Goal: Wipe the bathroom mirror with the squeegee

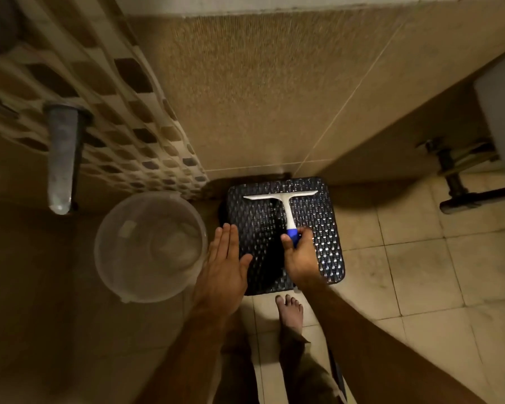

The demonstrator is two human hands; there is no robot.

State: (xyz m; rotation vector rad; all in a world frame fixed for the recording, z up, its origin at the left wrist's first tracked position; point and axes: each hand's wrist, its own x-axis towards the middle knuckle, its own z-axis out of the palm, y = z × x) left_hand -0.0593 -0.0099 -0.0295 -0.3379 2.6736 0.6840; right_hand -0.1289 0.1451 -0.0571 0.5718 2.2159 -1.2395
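Observation:
A white squeegee (pixel 285 205) with a blue grip lies over a black woven stool (pixel 324 228), its blade pointing toward the wall. My right hand (pixel 299 255) grips the blue end of the handle. My left hand (pixel 223 266) hovers flat with straight fingers at the stool's left edge, holding nothing. No mirror is in view.
A clear plastic bucket (pixel 149 246) stands on the floor left of the stool. A metal spout (pixel 62 158) juts from the tiled wall at left. Pipe fittings (pixel 461 176) sit under a fixture at right. My bare foot (pixel 289 313) stands on the tiled floor.

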